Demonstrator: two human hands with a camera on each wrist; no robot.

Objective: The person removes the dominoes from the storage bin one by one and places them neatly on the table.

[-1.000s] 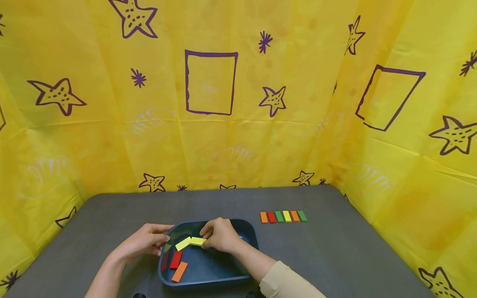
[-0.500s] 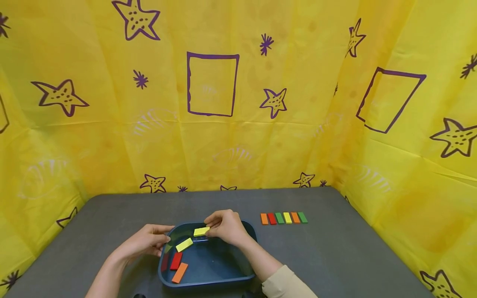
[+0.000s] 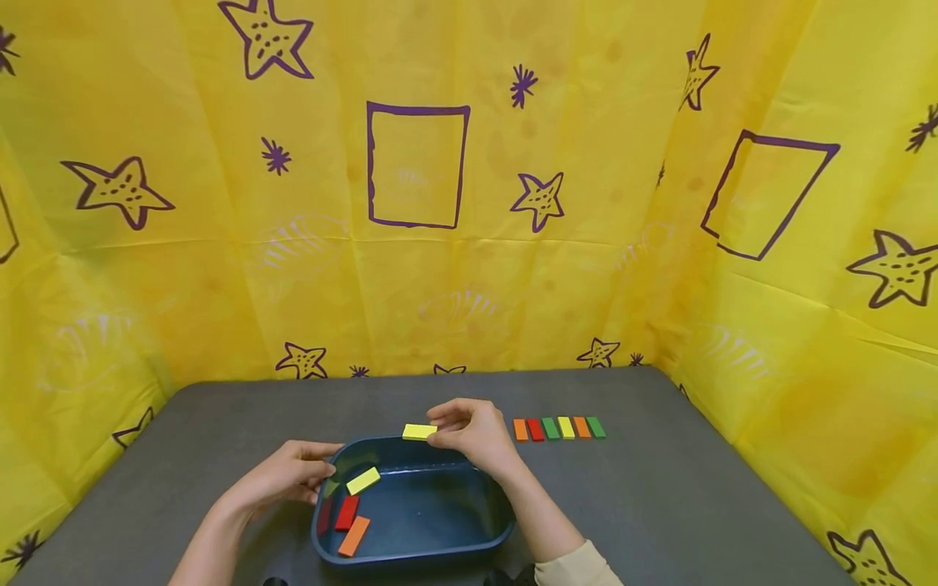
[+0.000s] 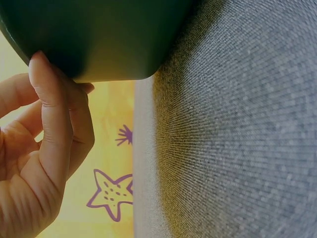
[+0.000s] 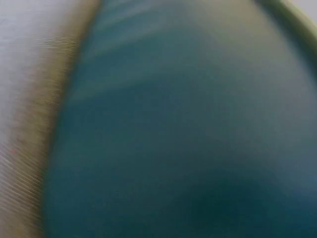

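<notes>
My right hand pinches a yellow block by its right end, above the far rim of a dark blue tray. At the tray's left end, my left hand grips the rim; in the left wrist view, fingertips touch the tray's wall. Inside the tray, along its left side, lie another yellow block, a red block and an orange block. The right wrist view is blurred and filled by the tray wall, with neither hand nor block visible.
Several flat blocks stand side by side in a row on the dark grey table, right of the tray, among them a red one and a green one. A yellow patterned curtain encloses the table's back and sides.
My right hand has lifted the yellow block from inside the tray, up and rightward to above its far rim. The left hand stays at the tray's left end.
</notes>
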